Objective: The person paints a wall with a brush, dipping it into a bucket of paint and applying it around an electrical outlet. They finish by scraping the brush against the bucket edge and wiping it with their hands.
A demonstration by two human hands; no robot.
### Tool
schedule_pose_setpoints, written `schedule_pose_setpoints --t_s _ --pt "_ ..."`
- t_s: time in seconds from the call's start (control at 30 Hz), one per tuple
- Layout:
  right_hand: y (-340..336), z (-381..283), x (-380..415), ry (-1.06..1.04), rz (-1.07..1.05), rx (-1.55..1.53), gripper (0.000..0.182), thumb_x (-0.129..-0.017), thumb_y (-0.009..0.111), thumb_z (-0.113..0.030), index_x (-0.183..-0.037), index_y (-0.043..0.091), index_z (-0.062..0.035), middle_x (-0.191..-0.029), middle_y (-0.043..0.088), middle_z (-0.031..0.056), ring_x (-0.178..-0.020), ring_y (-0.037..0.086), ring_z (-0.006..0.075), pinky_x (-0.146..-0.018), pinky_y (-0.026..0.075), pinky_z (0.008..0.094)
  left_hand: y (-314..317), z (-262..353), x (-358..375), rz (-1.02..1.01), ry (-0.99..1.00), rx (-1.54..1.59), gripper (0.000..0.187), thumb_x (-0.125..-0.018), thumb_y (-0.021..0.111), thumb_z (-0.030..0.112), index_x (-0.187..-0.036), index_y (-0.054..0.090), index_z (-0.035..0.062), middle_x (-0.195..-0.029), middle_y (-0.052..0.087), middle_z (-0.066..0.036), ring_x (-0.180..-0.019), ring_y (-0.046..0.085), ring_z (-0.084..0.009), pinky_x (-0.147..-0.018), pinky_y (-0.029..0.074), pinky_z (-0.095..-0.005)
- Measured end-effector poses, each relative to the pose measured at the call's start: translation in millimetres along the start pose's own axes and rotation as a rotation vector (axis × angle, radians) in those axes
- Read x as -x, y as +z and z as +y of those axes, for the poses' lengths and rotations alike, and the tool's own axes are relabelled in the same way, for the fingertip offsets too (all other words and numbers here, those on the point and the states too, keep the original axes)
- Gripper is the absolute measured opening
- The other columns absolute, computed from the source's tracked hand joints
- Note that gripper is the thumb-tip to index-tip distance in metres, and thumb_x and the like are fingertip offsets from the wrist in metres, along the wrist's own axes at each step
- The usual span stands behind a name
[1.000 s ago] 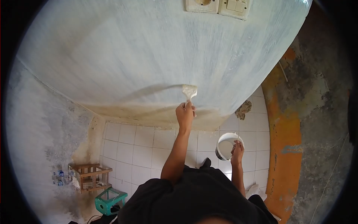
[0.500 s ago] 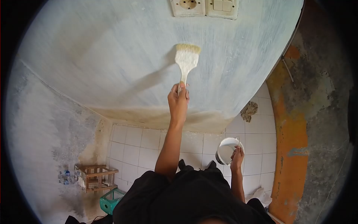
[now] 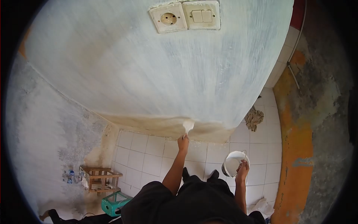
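Note:
My left hand (image 3: 183, 143) is closed round the handle of a paintbrush (image 3: 188, 125), with the arm stretched forward and low. The brush's wide, white-coated head overlaps the brownish bottom strip of the wall (image 3: 149, 82). Above that strip, the wall has streaky white paint over pale blue. On the other side, my right hand (image 3: 242, 170) grips a white paint bucket (image 3: 233, 164) at its rim and wire handle. Whitish paint shows inside the bucket, which hangs over the tiled floor near my feet.
A wall socket (image 3: 168, 18) and a light switch (image 3: 201, 15) sit high on the wall. A crumpled rag (image 3: 254, 118) lies on the floor tiles (image 3: 238, 136). To the left are a wooden frame (image 3: 100, 178), small bottles (image 3: 70, 175) and a green plastic stool (image 3: 113, 203).
My left hand has lowered the brush from the middle of the wall to its bottom strip. The view has shifted slightly; my right hand still holds the bucket.

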State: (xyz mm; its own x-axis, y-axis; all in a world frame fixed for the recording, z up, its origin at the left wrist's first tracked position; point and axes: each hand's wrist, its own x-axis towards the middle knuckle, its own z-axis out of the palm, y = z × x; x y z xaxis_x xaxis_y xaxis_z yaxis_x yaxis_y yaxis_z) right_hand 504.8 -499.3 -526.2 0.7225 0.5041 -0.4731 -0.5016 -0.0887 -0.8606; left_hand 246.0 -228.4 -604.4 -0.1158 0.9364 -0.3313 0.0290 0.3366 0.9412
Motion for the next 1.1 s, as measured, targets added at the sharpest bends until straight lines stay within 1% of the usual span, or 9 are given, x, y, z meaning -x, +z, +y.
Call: schedule_pose_setpoints --t_s 0.07,0.17,0.3,0.43,0.6,0.7,0.73,0.9,1.1 --pt "-12 -3 -8 0.009 -0.007 0.027 0.021 -0.102 0.047 -0.024 -0.095 0.058 -0.0075 -0.064 0.035 -0.0080 -0.048 0.027 0.0004 -0.041 0.021 0.0199 -2 0 -5 0.018 -0.057 -0.033 0.032 -0.096 0.055 0.024 -0.073 0.059 0.0027 -0.060 0.052 -0.001 -0.050 0.046 -0.0091 -0.046 0.034 -0.0260" --pt "-25 -7 -22 0.017 -0.022 0.052 0.021 -0.102 0.047 -0.024 -0.095 0.057 -0.0075 -0.063 0.035 -0.0078 -0.049 0.027 0.0007 -0.041 0.021 0.0200 -4 45 4 -0.008 -0.075 -0.010 0.027 -0.096 0.054 0.019 -0.076 0.062 0.0023 -0.065 0.056 -0.002 -0.053 0.048 -0.0093 -0.049 0.035 -0.0248" --pt "-38 -14 -42 0.019 -0.045 0.084 0.021 -0.102 0.047 -0.025 -0.094 0.057 -0.0084 -0.061 0.034 -0.0080 -0.047 0.026 0.0005 -0.041 0.020 0.0197 8 174 37 0.007 0.001 0.099 0.032 -0.094 0.053 0.022 -0.073 0.063 0.0005 -0.063 0.058 -0.004 -0.052 0.051 -0.0117 -0.048 0.037 -0.0263" --pt "-42 -27 -55 -0.004 -0.065 0.090 0.020 -0.102 0.048 -0.026 -0.093 0.056 -0.0106 -0.060 0.033 -0.0085 -0.047 0.025 0.0002 -0.040 0.020 0.0194 1 297 78 -0.033 0.029 0.088 0.029 -0.095 0.053 0.022 -0.078 0.064 0.0014 -0.068 0.058 -0.002 -0.057 0.050 -0.0100 -0.051 0.038 -0.0240" --pt "-60 -29 -69 -0.046 -0.046 0.048 0.020 -0.101 0.048 -0.026 -0.093 0.056 -0.0104 -0.060 0.032 -0.0088 -0.048 0.025 0.0008 -0.042 0.020 0.0204 -22 415 123 -0.079 0.214 0.073 0.026 -0.098 0.048 0.021 -0.106 0.066 0.0034 -0.077 0.061 -0.002 -0.060 0.050 -0.0074 -0.050 0.036 -0.0194" --pt "-60 -35 -65 -0.036 -0.027 0.043 0.019 -0.100 0.047 -0.025 -0.093 0.056 -0.0094 -0.061 0.033 -0.0088 -0.049 0.026 0.0010 -0.043 0.021 0.0213 -29 483 159 -0.168 0.376 0.107 0.023 -0.096 0.052 0.024 -0.088 0.060 0.0036 -0.071 0.061 -0.003 -0.054 0.048 -0.0079 -0.050 0.037 -0.0202" --pt "-62 -34 -65 -0.029 -0.023 0.037 0.019 -0.100 0.047 -0.025 -0.093 0.055 -0.0095 -0.061 0.032 -0.0087 -0.049 0.026 0.0011 -0.043 0.020 0.0214 -27 500 172 -0.119 0.409 0.062 0.024 -0.095 0.052 0.026 -0.086 0.060 0.0050 -0.068 0.060 -0.001 -0.053 0.047 -0.0073 -0.050 0.036 -0.0212" --pt "-66 -31 -62 -0.012 0.003 0.019 0.018 -0.100 0.047 -0.023 -0.090 0.055 -0.0099 -0.060 0.032 -0.0083 -0.049 0.026 0.0015 -0.044 0.019 0.0217 -24 532 196 -0.214 0.500 0.068 0.024 -0.096 0.050 0.027 -0.091 0.061 0.0057 -0.069 0.058 0.003 -0.056 0.042 -0.0059 -0.058 0.033 -0.0208" --pt "-79 -27 -53 0.014 0.032 0.015 0.019 -0.100 0.048 -0.023 -0.088 0.055 -0.0101 -0.059 0.032 -0.0082 -0.049 0.026 0.0013 -0.043 0.019 0.0218 -10 486 184 -0.215 0.443 0.286 0.028 -0.100 0.049 0.026 -0.099 0.060 0.0005 -0.075 0.056 0.000 -0.062 0.042 -0.0066 -0.059 0.034 -0.0213"
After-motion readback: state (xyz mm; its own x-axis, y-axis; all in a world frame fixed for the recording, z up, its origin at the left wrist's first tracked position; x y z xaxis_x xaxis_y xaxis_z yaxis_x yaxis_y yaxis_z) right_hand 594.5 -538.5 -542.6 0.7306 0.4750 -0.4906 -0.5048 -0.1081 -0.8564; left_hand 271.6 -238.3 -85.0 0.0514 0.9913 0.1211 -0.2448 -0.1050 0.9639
